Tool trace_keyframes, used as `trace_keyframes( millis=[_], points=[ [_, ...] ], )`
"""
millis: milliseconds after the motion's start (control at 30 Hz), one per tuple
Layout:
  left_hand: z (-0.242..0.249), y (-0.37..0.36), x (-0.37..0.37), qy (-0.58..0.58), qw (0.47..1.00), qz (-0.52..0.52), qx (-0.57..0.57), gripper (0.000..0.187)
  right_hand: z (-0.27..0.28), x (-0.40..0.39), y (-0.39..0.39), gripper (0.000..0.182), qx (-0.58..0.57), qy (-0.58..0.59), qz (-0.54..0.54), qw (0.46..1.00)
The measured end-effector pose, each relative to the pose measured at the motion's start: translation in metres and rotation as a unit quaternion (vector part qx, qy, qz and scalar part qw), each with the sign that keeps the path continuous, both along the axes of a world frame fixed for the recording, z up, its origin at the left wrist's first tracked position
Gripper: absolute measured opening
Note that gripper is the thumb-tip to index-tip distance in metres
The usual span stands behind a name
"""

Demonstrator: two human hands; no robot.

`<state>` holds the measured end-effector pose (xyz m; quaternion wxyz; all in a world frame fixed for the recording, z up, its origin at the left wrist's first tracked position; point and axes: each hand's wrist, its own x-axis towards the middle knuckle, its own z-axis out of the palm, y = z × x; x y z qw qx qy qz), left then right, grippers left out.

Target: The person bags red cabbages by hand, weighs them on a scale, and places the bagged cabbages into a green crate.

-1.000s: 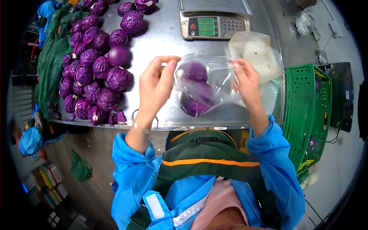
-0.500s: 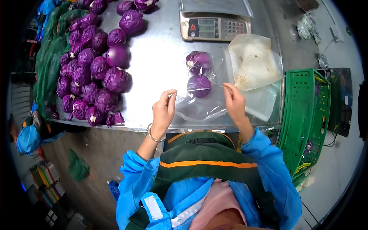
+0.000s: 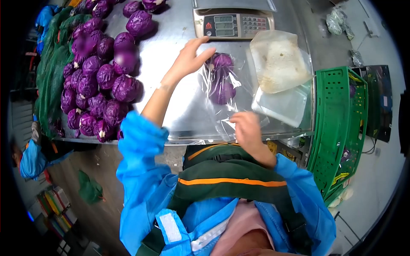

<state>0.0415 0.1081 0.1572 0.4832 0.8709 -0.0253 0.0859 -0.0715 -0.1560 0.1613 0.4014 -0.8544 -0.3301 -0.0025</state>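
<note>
A clear plastic bag (image 3: pixel 228 113) lies on the steel table with two red cabbages (image 3: pixel 223 93) inside, one behind the other. Its near end is drawn together into a narrow twist. My right hand (image 3: pixel 248 131), somewhat blurred, has its fingers curled on this near end by the table's front edge. Beyond it, my left hand (image 3: pixel 190 57) is stretched out above the table, up and left of the bag. Its fingers extend towards the scale, the thumb is apart from them, and nothing is in it.
A digital scale (image 3: pixel 232 24) stands at the back. Flat plastic bags (image 3: pixel 282 106) lie at right, partly under a stained translucent sheet (image 3: pixel 279 59). Many loose red cabbages (image 3: pixel 97 104) and green netting (image 3: pixel 47 81) fill the left. A green crate (image 3: pixel 331 128) stands beside the table.
My left hand has let go of the bag's mouth and moved away up towards the scale. My right hand has moved down and left, and the bag's near end has narrowed.
</note>
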Motion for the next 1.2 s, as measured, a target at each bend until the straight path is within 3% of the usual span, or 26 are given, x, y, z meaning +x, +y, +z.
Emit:
trace_keyframes(
  millis=[33, 133, 200, 233, 267, 333, 400, 433, 467, 533, 600, 633, 667, 733, 833, 933, 967, 1000, 1067, 1100, 1167, 1200],
  points=[
    [-0.010, -0.008, 0.024, 0.031, 1.000, 0.001, -0.002, 0.053, -0.012, -0.004, 0.008, 0.020, 0.007, 0.084, 0.029, 0.996],
    [-0.050, -0.029, 0.076, 0.125, 0.972, -0.047, 0.195, 0.072, -0.059, 0.003, 0.031, 0.020, 0.025, 0.336, -0.080, 0.938],
    [-0.078, -0.040, 0.082, 0.205, 0.949, -0.063, 0.233, 0.077, -0.038, 0.023, 0.059, 0.029, 0.105, 0.464, -0.217, 0.853],
    [-0.078, -0.038, 0.084, 0.233, 0.950, -0.085, 0.189, 0.076, -0.031, 0.031, 0.068, 0.034, 0.146, 0.522, -0.280, 0.793],
    [-0.078, -0.031, 0.082, 0.264, 0.947, -0.108, 0.146, 0.075, -0.081, 0.028, 0.065, 0.054, 0.075, 0.368, -0.275, 0.885],
    [-0.070, -0.013, 0.070, 0.308, 0.937, -0.109, 0.124, 0.067, -0.078, 0.018, 0.067, 0.065, 0.044, 0.190, -0.291, 0.937],
    [-0.063, 0.017, 0.058, 0.346, 0.924, -0.108, 0.121, 0.058, -0.080, 0.022, 0.058, 0.077, 0.067, 0.186, -0.276, 0.941],
    [-0.062, 0.033, 0.053, 0.357, 0.915, -0.141, 0.121, 0.052, -0.083, 0.026, 0.053, 0.086, 0.001, 0.168, -0.264, 0.950],
    [-0.060, 0.046, 0.049, 0.383, 0.905, -0.178, 0.057, 0.051, -0.087, 0.029, 0.048, 0.095, -0.063, 0.147, -0.251, 0.955],
    [-0.071, 0.045, 0.037, 0.406, 0.895, -0.021, -0.184, 0.061, -0.091, 0.044, 0.055, 0.100, -0.077, 0.232, -0.167, 0.955],
    [-0.100, 0.041, 0.035, 0.396, 0.918, -0.007, -0.025, 0.077, -0.081, 0.041, 0.069, 0.098, -0.102, 0.241, -0.196, 0.945],
    [-0.084, 0.032, 0.029, 0.403, 0.910, -0.014, 0.094, 0.073, -0.080, 0.043, 0.069, 0.098, -0.097, 0.221, -0.191, 0.951],
    [-0.102, 0.039, 0.024, 0.362, 0.930, -0.066, 0.012, 0.051, -0.081, 0.044, 0.064, 0.098, -0.094, 0.203, -0.186, 0.957],
    [-0.097, 0.033, 0.013, 0.298, 0.952, -0.065, -0.003, 0.033, -0.061, 0.038, 0.050, 0.096, -0.016, 0.204, -0.165, 0.965],
    [-0.069, 0.025, -0.008, 0.300, 0.946, -0.091, -0.080, 0.027, -0.055, 0.022, 0.024, 0.091, 0.056, 0.160, -0.141, 0.975],
    [-0.064, 0.008, -0.010, 0.192, 0.948, -0.185, 0.175, 0.026, -0.056, 0.009, 0.013, 0.091, 0.054, 0.161, -0.144, 0.975],
    [-0.050, 0.004, -0.015, 0.151, 0.955, -0.204, 0.154, 0.027, -0.062, 0.007, 0.011, 0.091, 0.050, 0.153, -0.145, 0.976],
    [-0.053, 0.006, -0.012, 0.188, 0.960, -0.180, 0.102, 0.028, -0.063, 0.006, 0.013, 0.089, 0.097, 0.111, -0.144, 0.979],
    [-0.065, 0.009, -0.020, 0.277, 0.952, -0.131, -0.010, 0.030, -0.059, 0.008, 0.007, 0.087, -0.056, 0.052, -0.178, 0.981],
    [-0.056, 0.009, -0.013, 0.282, 0.945, -0.139, 0.090, 0.023, -0.064, 0.013, 0.006, 0.079, -0.090, 0.014, -0.165, 0.982],
    [-0.062, 0.014, 0.003, 0.077, 0.994, -0.050, 0.065, 0.020, -0.086, 0.021, 0.011, 0.072, 0.084, 0.201, -0.235, 0.947],
    [-0.064, 0.013, 0.003, -0.023, 0.999, -0.006, 0.047, 0.020, -0.092, 0.020, 0.011, 0.068, 0.165, 0.295, -0.264, 0.903]
  ],
)
